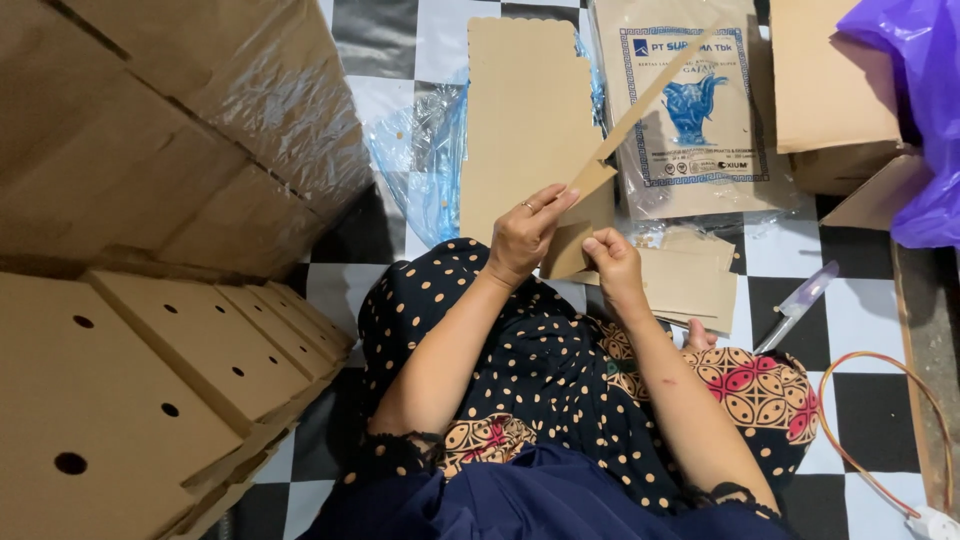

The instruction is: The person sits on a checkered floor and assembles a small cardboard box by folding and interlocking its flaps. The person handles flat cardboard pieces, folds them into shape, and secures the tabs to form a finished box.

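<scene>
Left hand (522, 235) and right hand (612, 262) both closed on a flat cardboard piece (585, 205), held above the lap. A long narrow strip (655, 95) angles up from it. Judged light, thin, stiff across the face yet easily creased — grip near fold lines, at edges. Stacked cardboard sheets (690, 280) lie on the checkered floor (860, 320).

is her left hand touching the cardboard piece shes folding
Touching. The head view shows the left hand with its fingertips pressed on the folded cardboard piece; the right hand pinches its lower edge.
</scene>
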